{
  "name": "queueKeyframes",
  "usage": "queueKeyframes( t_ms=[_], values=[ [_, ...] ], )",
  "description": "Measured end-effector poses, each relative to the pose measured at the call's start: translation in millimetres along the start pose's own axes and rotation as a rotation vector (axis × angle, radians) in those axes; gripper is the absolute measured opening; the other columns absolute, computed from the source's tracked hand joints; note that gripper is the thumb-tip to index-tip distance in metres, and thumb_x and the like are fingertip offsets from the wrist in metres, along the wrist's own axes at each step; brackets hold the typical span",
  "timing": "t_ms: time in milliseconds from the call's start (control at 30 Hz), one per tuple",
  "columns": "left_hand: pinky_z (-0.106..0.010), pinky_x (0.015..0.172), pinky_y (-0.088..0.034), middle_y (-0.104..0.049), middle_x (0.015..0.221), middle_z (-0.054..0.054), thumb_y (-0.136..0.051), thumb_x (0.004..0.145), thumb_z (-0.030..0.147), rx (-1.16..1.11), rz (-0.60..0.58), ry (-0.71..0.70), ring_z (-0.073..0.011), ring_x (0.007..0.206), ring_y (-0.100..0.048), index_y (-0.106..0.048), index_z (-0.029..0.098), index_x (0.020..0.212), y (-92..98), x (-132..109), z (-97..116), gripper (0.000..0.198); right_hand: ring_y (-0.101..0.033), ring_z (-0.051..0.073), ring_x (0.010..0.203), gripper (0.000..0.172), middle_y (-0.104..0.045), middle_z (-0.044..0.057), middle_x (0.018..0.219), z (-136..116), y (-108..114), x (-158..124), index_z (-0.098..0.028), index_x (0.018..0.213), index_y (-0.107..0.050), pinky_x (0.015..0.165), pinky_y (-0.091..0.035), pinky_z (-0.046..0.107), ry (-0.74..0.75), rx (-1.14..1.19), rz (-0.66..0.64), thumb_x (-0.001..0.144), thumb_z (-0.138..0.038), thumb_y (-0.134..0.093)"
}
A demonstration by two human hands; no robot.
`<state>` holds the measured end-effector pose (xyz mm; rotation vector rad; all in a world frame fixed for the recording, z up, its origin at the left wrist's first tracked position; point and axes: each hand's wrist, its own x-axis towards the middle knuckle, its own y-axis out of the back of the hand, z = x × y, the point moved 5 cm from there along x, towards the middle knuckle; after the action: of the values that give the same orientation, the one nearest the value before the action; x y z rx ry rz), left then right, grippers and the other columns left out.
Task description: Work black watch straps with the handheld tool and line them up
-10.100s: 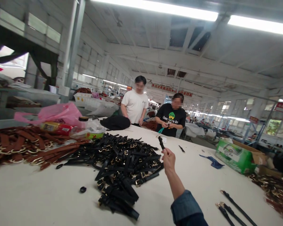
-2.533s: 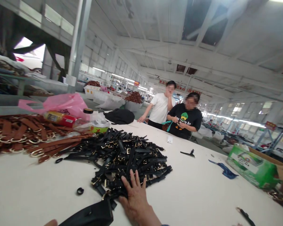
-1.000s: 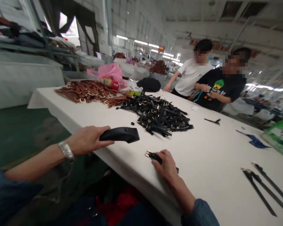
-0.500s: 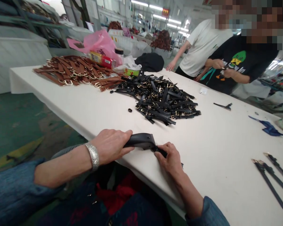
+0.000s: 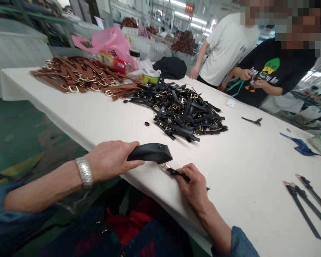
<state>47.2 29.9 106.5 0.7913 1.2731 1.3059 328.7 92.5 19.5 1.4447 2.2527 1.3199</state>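
Note:
My left hand (image 5: 111, 160), a silver bracelet at its wrist, pinches a wide black strap (image 5: 152, 153) between thumb and fingers. The strap curves over just above the table's near edge, its bent end pointing right. My right hand (image 5: 194, 182) is closed on a narrow black buckle strap (image 5: 176, 172), whose gold buckle (image 5: 166, 166) sticks out to the left. A small gap shows between the buckle and the wide strap. Beyond my hands lies a heap of black buckle straps (image 5: 187, 110) with gold buckles.
Brown straps (image 5: 77, 76) are piled at the table's far left, beside a pink bag (image 5: 109, 43) and a red package (image 5: 120, 66). Several black straps (image 5: 305, 207) lie at the right, with blue cloth (image 5: 301, 146) behind. Two people (image 5: 227, 46) stand across the white table (image 5: 230, 171).
My left hand has moved left with the wide strap, away from the right hand. The strap's end has come apart from the narrow strap, and the gold buckle now shows.

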Motion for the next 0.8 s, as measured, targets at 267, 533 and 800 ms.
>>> queueKeyframes(
  t_ms=[267, 533, 800],
  values=[
    [-0.04, 0.068, -0.036, -0.076, 0.078, -0.012, -0.047, 0.093, 0.067, 0.124, -0.09, -0.101, -0.0327, 0.075, -0.071, -0.072, 0.025, 0.112, 2.2, -21.1, -3.3, 0.052, -0.078, 0.023, 0.088, 0.023, -0.08, 0.01, 0.1, -11.8, 7.2, -11.3, -0.02, 0.107, -0.087, 0.079, -0.065, 0.034, 0.18, 0.113, 0.047, 0.096, -0.015, -0.068],
    [-0.041, 0.067, -0.037, -0.079, 0.082, -0.011, -0.047, 0.099, 0.062, 0.173, -0.18, -0.176, -0.034, 0.076, -0.075, -0.072, 0.026, 0.111, -16.0, -28.4, 20.6, 0.045, -0.076, 0.026, 0.091, 0.021, -0.083, 0.009, 0.096, -3.2, 12.3, -22.3, -0.024, 0.11, -0.088, 0.082, -0.065, 0.04, 0.143, 0.071, 0.043, 0.099, -0.017, -0.071],
    [-0.036, 0.068, -0.038, -0.08, 0.085, -0.009, -0.059, 0.102, 0.053, 0.224, -0.2, -0.178, -0.0311, 0.081, -0.075, -0.074, 0.023, 0.115, -9.4, -13.9, 43.0, 0.035, -0.079, 0.026, 0.088, 0.049, -0.084, 0.006, 0.096, 4.7, 10.2, -23.9, -0.022, 0.132, -0.079, 0.083, -0.067, 0.039, -0.014, 0.109, 0.103, 0.084, -0.014, -0.079]
  ],
)
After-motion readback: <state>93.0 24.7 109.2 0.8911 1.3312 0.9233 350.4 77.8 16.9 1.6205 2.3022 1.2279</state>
